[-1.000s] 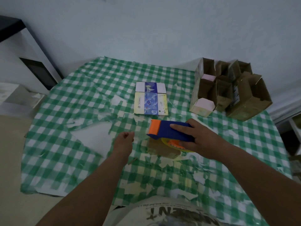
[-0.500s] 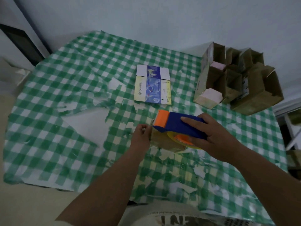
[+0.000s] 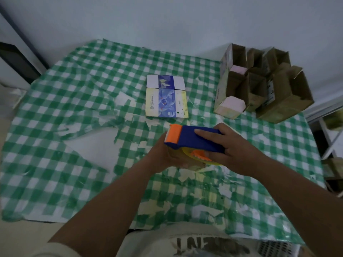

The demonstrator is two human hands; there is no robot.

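Squarely over the middle of the table, a person's right hand [image 3: 233, 153] is wrapped over the back of a blue tape dispenser [image 3: 193, 140], index finger laid straight along its top and the other fingers curled round the body. The left hand [image 3: 161, 156] sits at the tool's front and curls round a small brown box [image 3: 196, 166] tucked beneath it; most of those fingers are hidden behind the dispenser.

The dispenser's long axis runs from about 10 o'clock to 4 o'clock. Its orange cutter end [image 3: 173, 135] points to 10 o'clock and sits just above the left thumb, and the yellow tape roll [image 3: 186, 152] hangs under the body against the box. The left hand is the nearer one to the cutter and the tape's free end, so any pull of tape along the box looks likely to start there, with the right hand drawing the tool back toward 4 o'clock.

Beyond the hands, at 12 o'clock, a flattened blue-and-yellow carton [image 3: 166, 98] lies on the green checked tablecloth [image 3: 55, 164], near them but not touching. At 2 o'clock, well apart, a cluster of open cardboard boxes [image 3: 263, 86] stands against the pale wall [image 3: 167, 21]. The cloth is torn in patches around the work spot.
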